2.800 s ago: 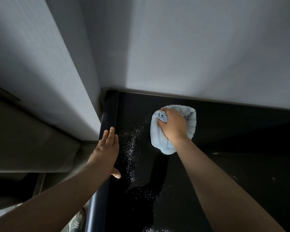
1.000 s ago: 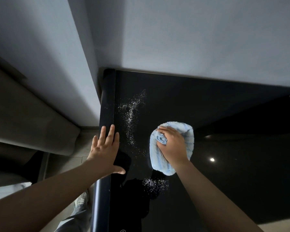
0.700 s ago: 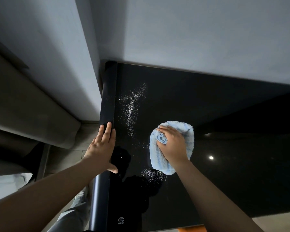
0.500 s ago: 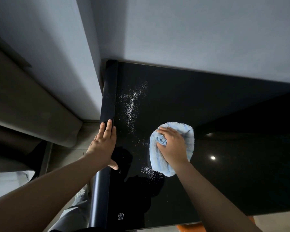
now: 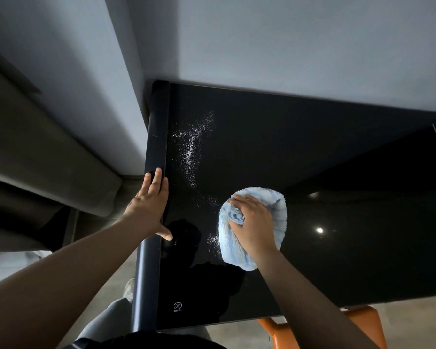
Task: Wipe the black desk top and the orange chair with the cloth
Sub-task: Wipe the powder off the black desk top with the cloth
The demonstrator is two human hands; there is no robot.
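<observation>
Your light-blue fluffy terry cloth (image 5: pixel 230 244) lies bunched on the glossy black desk top (image 5: pixel 312 159), left of centre and nearer the front edge than the wall. It looks soft, light and limp. Take it from above as a wad, palm over the middle, so a broad face lies flat. The top looks slick, so the cloth will likely glide and may push grains along rather than lift them.

Your right hand (image 5: pixel 253 224) sits on it just so, fingers curled into a roll of the fabric. Your left hand (image 5: pixel 149 207) lies flat and holds nothing, fingers straight along the desk's rounded dark left edge (image 5: pixel 156 137), thumb spread onto the top.

Scattered white grains (image 5: pixel 190 149) lie beyond the cloth to its left, and a smaller patch (image 5: pixel 213 239) lies just beside it. The orange chair (image 5: pixel 363 321) shows below the desk's front edge, with neither hand on it.
</observation>
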